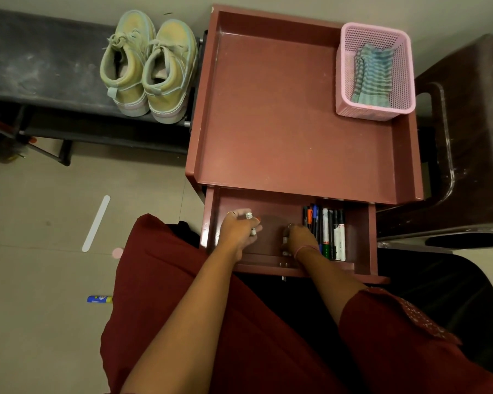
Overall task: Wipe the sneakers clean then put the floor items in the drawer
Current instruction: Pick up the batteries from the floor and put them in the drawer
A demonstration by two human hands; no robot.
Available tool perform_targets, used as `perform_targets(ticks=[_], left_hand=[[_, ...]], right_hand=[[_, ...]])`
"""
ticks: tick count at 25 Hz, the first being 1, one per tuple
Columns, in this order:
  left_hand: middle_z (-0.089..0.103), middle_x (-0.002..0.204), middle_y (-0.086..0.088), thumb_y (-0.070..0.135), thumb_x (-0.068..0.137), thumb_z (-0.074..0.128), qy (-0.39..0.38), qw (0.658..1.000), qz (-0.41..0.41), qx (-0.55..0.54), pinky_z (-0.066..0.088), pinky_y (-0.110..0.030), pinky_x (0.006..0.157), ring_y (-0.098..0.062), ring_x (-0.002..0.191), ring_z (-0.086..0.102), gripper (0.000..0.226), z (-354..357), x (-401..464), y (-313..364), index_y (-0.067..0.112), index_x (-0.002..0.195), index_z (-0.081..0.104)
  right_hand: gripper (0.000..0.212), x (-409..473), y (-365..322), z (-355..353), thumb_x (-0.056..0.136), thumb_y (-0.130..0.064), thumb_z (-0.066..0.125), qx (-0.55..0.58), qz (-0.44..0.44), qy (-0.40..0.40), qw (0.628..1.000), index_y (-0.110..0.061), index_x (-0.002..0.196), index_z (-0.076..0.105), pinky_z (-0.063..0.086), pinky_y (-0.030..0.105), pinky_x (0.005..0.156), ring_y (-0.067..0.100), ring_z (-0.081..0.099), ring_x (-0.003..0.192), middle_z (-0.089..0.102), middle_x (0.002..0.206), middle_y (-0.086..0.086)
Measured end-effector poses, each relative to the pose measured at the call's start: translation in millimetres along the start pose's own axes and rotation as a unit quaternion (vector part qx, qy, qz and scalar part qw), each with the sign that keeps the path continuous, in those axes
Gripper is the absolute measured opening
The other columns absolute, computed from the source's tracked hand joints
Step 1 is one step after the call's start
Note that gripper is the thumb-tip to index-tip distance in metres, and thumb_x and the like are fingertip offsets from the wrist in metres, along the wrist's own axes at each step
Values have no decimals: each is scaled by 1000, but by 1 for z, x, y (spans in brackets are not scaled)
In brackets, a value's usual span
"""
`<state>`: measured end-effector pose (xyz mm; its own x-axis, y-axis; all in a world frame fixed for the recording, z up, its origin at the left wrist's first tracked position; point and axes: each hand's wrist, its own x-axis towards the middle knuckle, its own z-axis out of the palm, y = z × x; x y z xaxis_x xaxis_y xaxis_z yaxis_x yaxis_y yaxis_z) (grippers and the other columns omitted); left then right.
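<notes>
Now both hands are inside the drawer (363, 237): left hand (238, 233) pinches small light items, right hand (298, 237) curls on something unclear; the white strip (96, 223) on the floor looks stiff, best taken at one end.

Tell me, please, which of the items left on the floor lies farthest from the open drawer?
The blue tube. It lies lowest and farthest left, while the white strip and pink disc sit nearer the drawer.

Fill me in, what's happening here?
A person has both hands in the open drawer, left hand and right hand each gripping small items beside a row of markers. The sneakers sit on the bench. A white strip and blue tube remain on the floor.
</notes>
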<state>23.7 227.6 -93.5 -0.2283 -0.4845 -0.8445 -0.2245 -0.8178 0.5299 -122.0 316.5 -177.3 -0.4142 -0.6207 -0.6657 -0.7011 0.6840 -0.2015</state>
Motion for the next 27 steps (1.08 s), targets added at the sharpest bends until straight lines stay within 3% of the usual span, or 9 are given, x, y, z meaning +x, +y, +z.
perform_targets(ticks=[3, 5, 7, 10, 15, 17, 19, 22, 27], left_hand=[[62, 95, 0, -1, 90, 58, 2, 1000, 5, 22, 52, -32, 81, -19, 95, 66, 23, 1, -1, 1, 19, 100, 54], [62, 97, -3, -5, 86, 60, -18, 999, -3, 43, 52, -32, 78, -22, 98, 64, 28, 3, -1, 0, 18, 101, 55], [62, 99, -4, -5, 86, 59, -53, 997, -15, 59, 51, -33, 82, -20, 95, 63, 33, 8, -5, 0, 16, 110, 55], [63, 99, 0, 3, 93, 55, -85, 993, -27, 74, 46, -40, 94, -19, 100, 61, 27, 10, -9, 1, 16, 116, 55], [64, 104, 0, 9, 95, 52, -9, 997, 24, 69, 48, -28, 83, -16, 98, 62, 22, 0, -3, 6, 15, 114, 59], [65, 108, -2, 10, 94, 54, 2, 998, 35, 50, 48, -25, 77, -14, 98, 63, 19, -2, -2, 7, 16, 111, 60], [65, 107, -1, 11, 94, 54, 6, 998, 36, 46, 49, -25, 77, -13, 97, 64, 16, -1, -2, 8, 18, 108, 60], [66, 108, -2, 11, 94, 55, 5, 998, 33, 49, 49, -27, 80, -13, 96, 64, 17, 0, -2, 9, 18, 108, 61], [65, 109, -1, 12, 94, 55, 2, 998, 32, 48, 48, -29, 83, -12, 96, 64, 19, -1, -2, 9, 17, 111, 61]], right_hand=[[16, -4, -3, -21, 85, -17, 66, 264, 64, -11, 962, -9, 99, 69, 50, 24, 75, 19, 62, 83, 67, 103, 10], [24, -16, -13, -39, 90, -27, 63, 526, 107, -112, 836, -10, 106, 66, 53, 24, 68, 15, 62, 76, 66, 93, 8], [34, -26, -18, -49, 91, -40, 57, 601, 83, -218, 765, -15, 114, 65, 55, 29, 75, 19, 66, 88, 69, 96, 5], [26, -29, -23, -48, 96, -25, 52, 618, 46, -265, 739, -15, 118, 60, 55, 32, 80, 20, 65, 94, 65, 105, 6], [27, -8, -21, -28, 98, -7, 39, 482, 103, -177, 852, -10, 119, 54, 53, 32, 74, 20, 63, 84, 60, 112, 11], [30, 1, -16, -21, 93, -6, 46, 330, 74, -139, 931, -9, 121, 58, 53, 39, 84, 29, 63, 97, 58, 125, 16], [31, 2, -15, -18, 90, -11, 56, 170, 31, -67, 983, -8, 120, 63, 45, 33, 96, 31, 58, 113, 59, 126, 11], [29, 4, -16, -13, 79, -14, 72, 182, 66, 4, 981, -8, 107, 69, 45, 24, 88, 25, 62, 107, 66, 118, 8], [11, 5, -23, -11, 77, -14, 74, 103, 67, -16, 992, -9, 85, 69, 51, 27, 82, 26, 65, 98, 70, 103, 12]])
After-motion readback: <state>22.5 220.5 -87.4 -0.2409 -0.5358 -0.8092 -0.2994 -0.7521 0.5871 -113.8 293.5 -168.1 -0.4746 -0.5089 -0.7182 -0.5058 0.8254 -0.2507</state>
